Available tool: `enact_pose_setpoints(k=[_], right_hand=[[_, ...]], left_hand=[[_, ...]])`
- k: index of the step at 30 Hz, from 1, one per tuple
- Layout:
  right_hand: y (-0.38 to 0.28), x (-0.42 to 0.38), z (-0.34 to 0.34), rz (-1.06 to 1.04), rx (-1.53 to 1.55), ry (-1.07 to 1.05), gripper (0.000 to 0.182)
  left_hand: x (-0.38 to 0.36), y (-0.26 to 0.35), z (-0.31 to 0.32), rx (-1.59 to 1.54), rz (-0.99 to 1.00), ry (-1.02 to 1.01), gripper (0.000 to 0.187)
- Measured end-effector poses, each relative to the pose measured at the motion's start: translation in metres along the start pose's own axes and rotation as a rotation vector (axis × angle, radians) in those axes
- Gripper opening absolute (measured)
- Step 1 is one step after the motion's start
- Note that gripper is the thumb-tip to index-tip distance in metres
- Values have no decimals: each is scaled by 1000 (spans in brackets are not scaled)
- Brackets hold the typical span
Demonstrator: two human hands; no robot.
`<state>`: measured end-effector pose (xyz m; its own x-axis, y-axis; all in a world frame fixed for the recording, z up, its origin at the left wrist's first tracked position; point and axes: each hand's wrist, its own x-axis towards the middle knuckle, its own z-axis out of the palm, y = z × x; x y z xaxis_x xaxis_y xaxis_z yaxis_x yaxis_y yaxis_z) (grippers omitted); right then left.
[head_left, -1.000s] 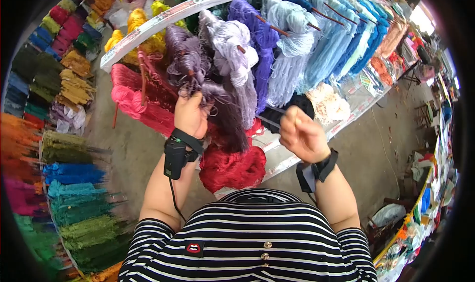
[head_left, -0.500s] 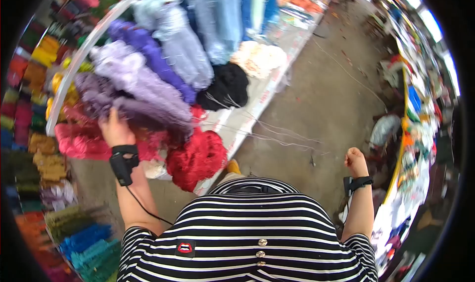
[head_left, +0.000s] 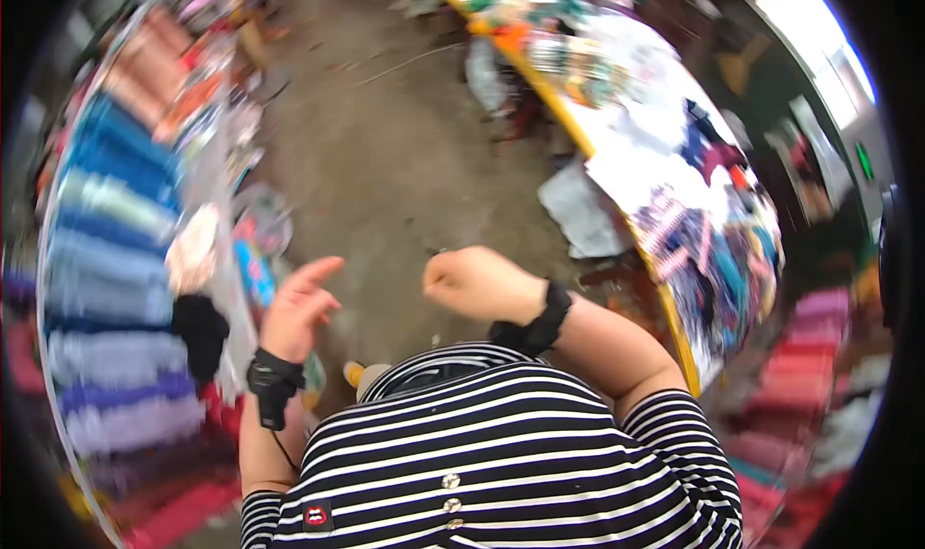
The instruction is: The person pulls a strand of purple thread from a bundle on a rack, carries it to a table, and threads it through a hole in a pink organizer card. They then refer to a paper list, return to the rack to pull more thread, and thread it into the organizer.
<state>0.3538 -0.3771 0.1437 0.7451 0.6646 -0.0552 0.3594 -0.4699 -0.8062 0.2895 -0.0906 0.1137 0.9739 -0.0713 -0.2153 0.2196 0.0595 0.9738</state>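
My left hand [head_left: 301, 310] is raised over the floor with its fingers apart, and nothing shows in it. It is nearest to the edge of the yarn rack on the left. Opposite it, my right hand [head_left: 485, 284] is closed, its fingers curled in; what they hold, if anything, is hidden. Each wrist carries a black strapped device. Beside my left hand, the rack bears a black yarn bundle [head_left: 200, 335], a cream yarn bundle [head_left: 196, 250] and light blue skeins [head_left: 111, 269]. Purple skeins [head_left: 135, 424] lie closer to me. Motion blurs much of the view.
A long table [head_left: 631, 115] with a yellow edge runs along the right, heaped with mixed fabric or yarn [head_left: 708, 250]. White sheeting [head_left: 580, 210] hangs from its side. Pink and red skeins [head_left: 795, 375] stand at the far right. Concrete floor [head_left: 376, 154] lies between rack and table.
The view has swung right, toward the aisle and table. My left hand has left the dark purple skein and opened. My right hand has come in front of my body, still closed.
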Motion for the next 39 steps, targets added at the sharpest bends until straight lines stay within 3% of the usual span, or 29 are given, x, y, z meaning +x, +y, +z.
enact_pose_setpoints(k=[3,6,8,14,16,18,20,23,26,27,30,31,34,35,36,39], right_hand=[[25,-53,-33,68,-115,155,16],[49,-98,-70,193,-67,320,16],[71,-127,-86,238,-16,431,16],[113,-182,-123,558,414,638,14],[144,-192,-124,489,475,796,11],[164,-200,-138,579,571,868,11],[189,-203,-153,755,428,820,8],[228,-188,-187,584,3,766,4],[255,-154,-231,484,-27,871,3],[266,-147,-243,477,48,848,2],[305,-130,-266,369,743,843,3],[321,-130,-271,343,760,798,6],[342,-124,-279,248,1308,1071,7],[353,-127,-278,182,1382,1179,10],[356,-130,-283,246,1410,1311,11],[378,-173,-276,416,1388,1526,8]], left_hand=[[62,2,120,93,-187,-589,55],[95,5,210,207,-258,-795,31],[118,-4,245,247,-254,-859,17],[181,-9,328,163,-363,-988,17],[208,-12,353,126,-371,-1026,18],[241,-16,375,87,-369,-1053,19],[276,-22,395,96,-407,-1056,18],[332,-31,424,118,-447,-1069,18],[390,-54,444,93,-467,-1056,19],[406,-61,451,71,-483,-1087,19],[435,-80,477,-57,-458,-1211,20],[440,-82,490,-41,-548,-1273,22],[446,-101,520,-106,-883,-1375,28],[446,-119,528,-83,-927,-1434,27],[451,-127,534,-78,-1001,-1499,25],[458,-155,548,56,-926,-1473,23]])
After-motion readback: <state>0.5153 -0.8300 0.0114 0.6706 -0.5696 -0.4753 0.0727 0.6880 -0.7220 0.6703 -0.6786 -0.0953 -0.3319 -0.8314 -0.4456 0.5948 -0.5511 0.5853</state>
